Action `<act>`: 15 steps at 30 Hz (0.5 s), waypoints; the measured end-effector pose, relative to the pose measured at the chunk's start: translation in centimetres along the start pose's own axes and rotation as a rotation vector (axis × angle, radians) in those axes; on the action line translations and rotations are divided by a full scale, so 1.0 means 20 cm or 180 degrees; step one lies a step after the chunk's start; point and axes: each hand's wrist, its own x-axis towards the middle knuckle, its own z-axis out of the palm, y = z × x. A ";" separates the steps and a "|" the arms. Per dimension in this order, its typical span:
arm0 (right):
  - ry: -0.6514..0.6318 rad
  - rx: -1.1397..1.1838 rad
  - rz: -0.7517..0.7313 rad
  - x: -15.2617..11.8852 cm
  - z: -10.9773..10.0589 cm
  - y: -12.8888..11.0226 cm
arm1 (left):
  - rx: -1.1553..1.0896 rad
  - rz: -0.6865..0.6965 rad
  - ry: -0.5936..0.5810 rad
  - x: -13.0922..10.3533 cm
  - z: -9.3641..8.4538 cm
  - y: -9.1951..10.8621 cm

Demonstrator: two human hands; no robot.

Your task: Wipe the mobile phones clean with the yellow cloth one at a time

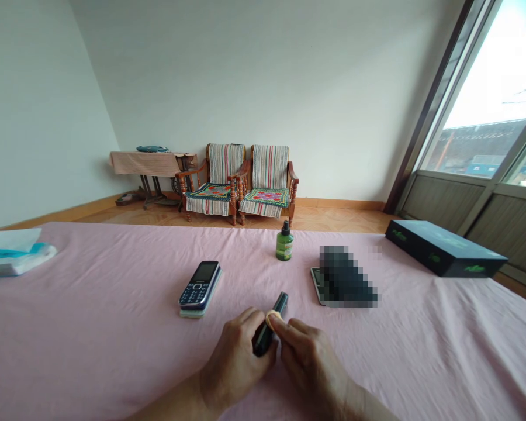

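My left hand (239,356) is closed around a dark mobile phone (281,303), which is tilted with its narrow edge up; much of it is hidden by the fingers. Pinched in my right hand (311,354) is a small pale yellow pad (273,319), pressed against the phone's edge. I cannot make out whether the pad is cloth or sponge. To the left, a blue keypad phone (200,286) lies face up on top of a light-coloured flat item (193,314). Beyond my hands stands a green spray bottle (284,245) with a black top.
A pink sheet (114,345) covers the surface. On the right lie a pixelated dark flat object (344,280) over a light-rimmed device (316,283), and a black box (442,245). A tissue pack (21,260) sits far left. Two wooden chairs (267,196) stand behind.
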 end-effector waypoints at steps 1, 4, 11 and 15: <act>-0.0014 -0.0022 -0.0002 0.00 0.00 0.00 | -0.0009 0.0007 -0.0004 0.00 0.00 0.00; 0.0142 -0.0099 0.0196 0.03 -0.03 0.04 | 0.0144 0.0014 -0.0107 0.00 0.00 0.00; -0.0101 -0.0289 0.0008 0.00 -0.03 0.02 | 0.0324 -0.0047 -0.0255 0.00 0.00 -0.04; -0.0241 -0.0341 -0.0135 0.00 -0.02 -0.02 | 0.0229 -0.0035 -0.0225 0.01 0.00 -0.06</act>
